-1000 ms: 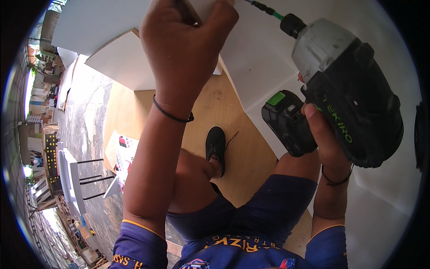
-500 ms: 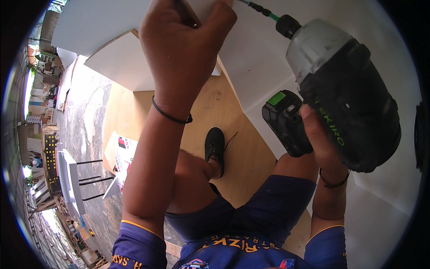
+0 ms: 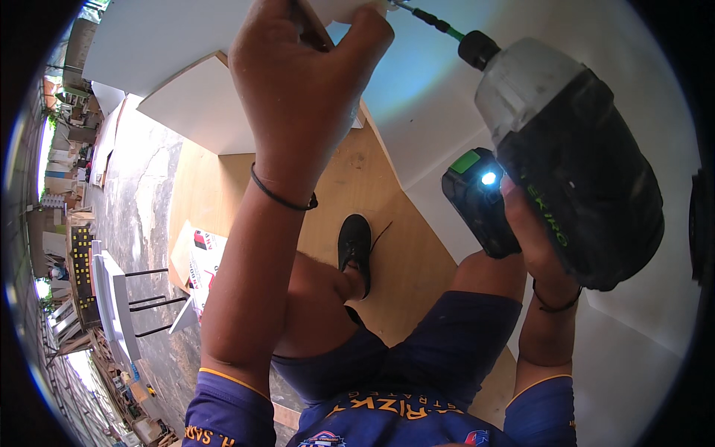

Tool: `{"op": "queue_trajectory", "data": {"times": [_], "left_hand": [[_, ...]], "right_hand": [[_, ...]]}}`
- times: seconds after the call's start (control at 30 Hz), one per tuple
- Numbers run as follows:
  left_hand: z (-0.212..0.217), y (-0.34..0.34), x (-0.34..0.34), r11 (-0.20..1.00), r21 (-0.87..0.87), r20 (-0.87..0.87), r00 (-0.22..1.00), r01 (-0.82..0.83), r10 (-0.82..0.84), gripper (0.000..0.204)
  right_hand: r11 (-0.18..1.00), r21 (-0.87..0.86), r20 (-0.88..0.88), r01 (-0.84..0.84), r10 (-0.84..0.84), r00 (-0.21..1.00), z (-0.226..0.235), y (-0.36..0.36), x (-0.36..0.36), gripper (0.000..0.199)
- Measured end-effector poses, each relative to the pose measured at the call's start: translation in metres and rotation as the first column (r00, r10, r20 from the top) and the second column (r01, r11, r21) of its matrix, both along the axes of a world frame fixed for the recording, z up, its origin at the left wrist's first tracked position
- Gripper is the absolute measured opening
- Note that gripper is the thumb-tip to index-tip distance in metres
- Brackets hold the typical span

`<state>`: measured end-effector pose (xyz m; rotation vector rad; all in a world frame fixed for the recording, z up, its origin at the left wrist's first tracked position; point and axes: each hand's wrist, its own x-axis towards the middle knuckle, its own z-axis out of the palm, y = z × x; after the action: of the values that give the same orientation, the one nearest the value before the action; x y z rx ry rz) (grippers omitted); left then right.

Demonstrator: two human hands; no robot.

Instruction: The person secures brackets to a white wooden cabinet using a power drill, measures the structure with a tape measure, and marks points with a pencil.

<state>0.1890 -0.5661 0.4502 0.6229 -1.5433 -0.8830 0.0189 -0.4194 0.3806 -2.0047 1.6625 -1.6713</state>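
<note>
My right hand [image 3: 532,223] grips a black and grey cordless impact driver [image 3: 573,149] by its handle. The driver's lamp glows white by the battery [image 3: 477,201], throwing a bluish patch on the white panel [image 3: 417,89]. A thin bit [image 3: 428,18] with a green band runs from the chuck toward the upper left, its tip reaching the top edge beside my left fingers. My left hand [image 3: 305,82] is closed at the edge of a white board [image 3: 335,11], thumb on one side. Whether a screw sits at the bit's tip I cannot make out.
White panels with raw edges [image 3: 201,104] stand around me on a wooden board [image 3: 372,171], where my shod foot [image 3: 355,246] rests. Left are a printed sheet [image 3: 201,261], a white piece with dark metal legs [image 3: 115,298] and stacked wood scraps beyond the worn floor.
The driver's lamp has come on, lighting the white panel. The driver has tilted slightly, while my left hand stays at the board edge.
</note>
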Motion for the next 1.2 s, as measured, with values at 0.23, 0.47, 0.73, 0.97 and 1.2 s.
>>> {"op": "queue_trajectory", "data": {"times": [0.23, 0.47, 0.73, 0.97, 1.2], "left_hand": [[-0.003, -0.002, -0.001, 1.000, -0.011, -0.009, 1.000, -0.007, 0.007, 0.027], [-0.011, -0.008, -0.002, 0.997, -0.069, -0.031, 0.999, -0.022, 0.020, 0.026], [0.001, 0.001, 0.000, 1.000, 0.020, -0.005, 1.000, 0.000, 0.000, 0.025], [-0.007, -0.005, -0.001, 0.999, -0.041, -0.007, 0.999, -0.035, 0.034, 0.024], [0.001, 0.001, 0.002, 1.000, 0.019, 0.031, 0.999, -0.022, 0.021, 0.025]], "right_hand": [[0.999, 0.013, 0.007, -0.051, 0.050, 0.999, -0.013, 0.002, -0.012, 0.039], [0.994, 0.094, 0.064, -0.047, 0.041, 0.997, 0.005, 0.003, -0.004, 0.041], [0.997, 0.072, -0.052, 0.042, -0.038, 0.998, -0.001, 0.001, -0.006, 0.047], [0.983, 0.087, -0.505, 0.163, -0.097, 0.858, 0.006, 0.003, 0.007, 0.043], [0.981, 0.148, -0.428, 0.122, -0.047, 0.903, 0.001, 0.002, -0.002, 0.037]]}}
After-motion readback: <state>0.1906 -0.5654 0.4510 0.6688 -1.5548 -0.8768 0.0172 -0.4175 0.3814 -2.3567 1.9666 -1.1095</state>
